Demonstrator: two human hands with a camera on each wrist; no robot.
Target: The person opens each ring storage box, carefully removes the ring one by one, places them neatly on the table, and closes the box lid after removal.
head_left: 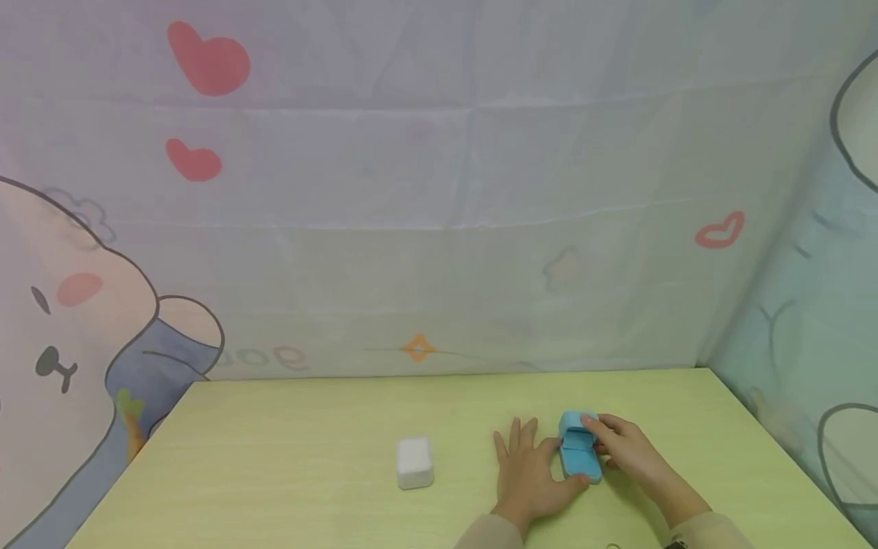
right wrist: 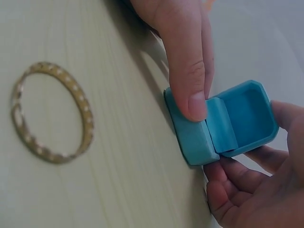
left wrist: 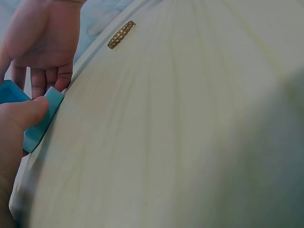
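Note:
A blue ring box [head_left: 580, 463] stands with its lid raised on the table, between both hands. My left hand [head_left: 531, 476] grips the base from the left, thumb across its front face and index finger along its side, the other fingers spread. My right hand [head_left: 634, 454] holds the raised lid, index finger on its top and the remaining fingers curled at the side and back. In the right wrist view the lid's interior [right wrist: 249, 114] and a padded insert [right wrist: 221, 124] show. A gold ring [right wrist: 87, 121] with a patterned band lies in front of the box.
To the left of the hands, a small white box [head_left: 414, 463] with rounded corners sits on the pale wood-grain table [head_left: 295, 457]. A printed cloth [head_left: 384, 175] with hearts and a cartoon animal hangs behind the table's back edge and continues along the sides.

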